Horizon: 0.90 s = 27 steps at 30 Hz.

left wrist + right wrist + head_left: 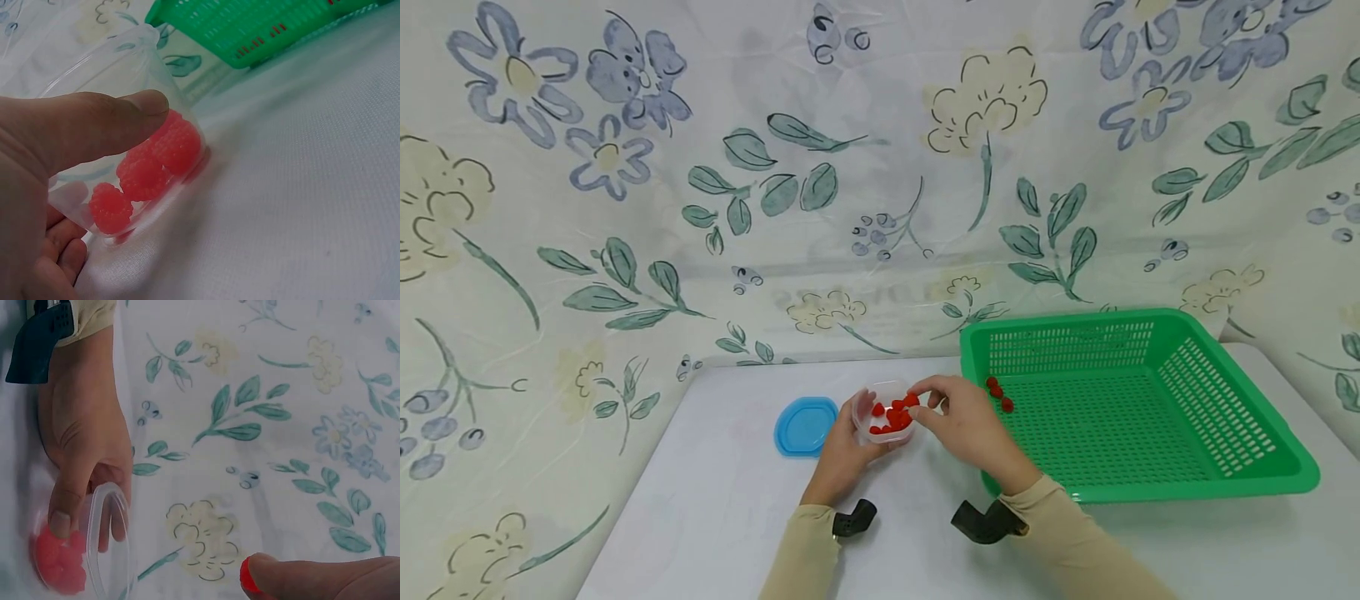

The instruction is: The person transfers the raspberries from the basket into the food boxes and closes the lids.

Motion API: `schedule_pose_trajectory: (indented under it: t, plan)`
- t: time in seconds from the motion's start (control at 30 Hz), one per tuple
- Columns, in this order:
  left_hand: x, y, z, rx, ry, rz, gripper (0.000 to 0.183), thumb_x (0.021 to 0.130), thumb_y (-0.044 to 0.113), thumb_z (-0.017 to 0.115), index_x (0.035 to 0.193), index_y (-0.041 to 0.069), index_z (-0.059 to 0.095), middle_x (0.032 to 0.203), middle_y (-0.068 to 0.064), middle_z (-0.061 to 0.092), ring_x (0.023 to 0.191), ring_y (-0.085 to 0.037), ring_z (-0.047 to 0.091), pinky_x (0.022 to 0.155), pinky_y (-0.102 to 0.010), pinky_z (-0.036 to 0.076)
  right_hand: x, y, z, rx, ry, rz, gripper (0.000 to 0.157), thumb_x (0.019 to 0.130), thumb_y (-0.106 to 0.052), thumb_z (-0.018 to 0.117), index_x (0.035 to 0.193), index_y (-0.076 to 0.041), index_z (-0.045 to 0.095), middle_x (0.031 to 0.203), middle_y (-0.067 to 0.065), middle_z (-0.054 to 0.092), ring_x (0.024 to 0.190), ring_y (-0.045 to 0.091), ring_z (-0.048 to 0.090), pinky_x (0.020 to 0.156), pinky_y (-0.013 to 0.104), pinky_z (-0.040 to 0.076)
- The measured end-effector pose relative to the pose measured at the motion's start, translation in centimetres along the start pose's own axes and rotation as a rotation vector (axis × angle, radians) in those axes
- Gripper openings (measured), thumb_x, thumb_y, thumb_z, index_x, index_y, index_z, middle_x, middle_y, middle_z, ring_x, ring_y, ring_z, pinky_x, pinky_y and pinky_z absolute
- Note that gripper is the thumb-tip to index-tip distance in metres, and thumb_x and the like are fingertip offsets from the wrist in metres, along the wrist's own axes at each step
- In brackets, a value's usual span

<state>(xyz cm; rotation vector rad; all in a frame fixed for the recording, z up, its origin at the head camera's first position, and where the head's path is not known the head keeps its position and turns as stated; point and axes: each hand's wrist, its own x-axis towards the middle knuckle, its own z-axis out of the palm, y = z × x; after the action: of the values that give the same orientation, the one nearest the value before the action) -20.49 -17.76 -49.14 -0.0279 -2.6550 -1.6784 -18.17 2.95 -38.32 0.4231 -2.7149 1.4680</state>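
Observation:
My left hand (841, 460) holds a clear plastic tub (119, 72), its thumb along the near wall. The tub leans over the white table, and several red raspberries (142, 174) show through its side. Over the tub's right rim is my right hand (967, 425), thumb and finger bent toward each other. In the right wrist view a bright raspberry (247, 575) sits at my right thumb tip, pinched there; the other finger is mostly out of frame. To the left of the tub, a blue lid (806, 427) lies flat.
A large green basket (1195, 492) stands right of my right hand. A few dark red raspberries (1007, 405) lie in its left end. White table (700, 517) surrounds the tub and lid. Behind the table hangs a flowered cloth (880, 183).

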Motion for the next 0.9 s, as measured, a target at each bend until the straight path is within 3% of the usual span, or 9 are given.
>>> schedule_pose_trajectory:
  t: [0.2, 0.4, 0.6, 0.9]
  plan:
    - [0.1, 0.1, 0.0, 0.014, 0.001, -0.004, 0.097, 0.076, 0.025, 0.089, 0.155, 0.015, 0.034, 0.152, -0.006, 0.046, 0.141, -0.032, 0.039, 0.108, -0.058, 0.042, -0.1, -0.6, 1.8, -0.066, 0.031, -0.023, 0.021, 0.092, -0.011, 0.071, 0.112, -0.006, 0.072, 0.088, 0.004, 0.057, 0.075, 0.018, 0.047, 0.056, 0.026, 0.042]
    - [0.1, 0.1, -0.1, 0.047, 0.006, -0.002, 0.096, 0.077, 0.025, 0.088, 0.155, 0.013, 0.034, 0.153, -0.009, 0.046, 0.142, -0.035, 0.039, 0.108, -0.061, 0.040, 0.4, -1.0, 3.5, -0.009, 0.046, -0.003, 0.022, 0.093, -0.010, 0.071, 0.113, -0.002, 0.071, 0.091, 0.006, 0.059, 0.081, 0.020, 0.051, 0.061, 0.025, 0.048]
    - [0.1, 0.1, -0.2, 0.040, 0.002, 0.037, 0.094, 0.078, 0.020, 0.087, 0.155, 0.013, 0.034, 0.154, -0.008, 0.046, 0.143, -0.034, 0.037, 0.110, -0.062, 0.037, 1.0, -0.5, 5.5, 0.002, 0.092, 0.024, 0.022, 0.091, -0.007, 0.072, 0.112, 0.000, 0.071, 0.097, 0.012, 0.062, 0.089, 0.025, 0.057, 0.072, 0.033, 0.058]
    - [0.2, 0.0, -0.2, 0.044, 0.003, 0.055, 0.093, 0.078, 0.018, 0.087, 0.155, 0.013, 0.034, 0.154, -0.007, 0.045, 0.143, -0.034, 0.037, 0.109, -0.061, 0.038, 1.4, 0.5, 7.1, 0.015, 0.152, 0.063, 0.021, 0.090, -0.005, 0.072, 0.110, 0.001, 0.071, 0.099, 0.015, 0.063, 0.092, 0.028, 0.058, 0.078, 0.042, 0.058]
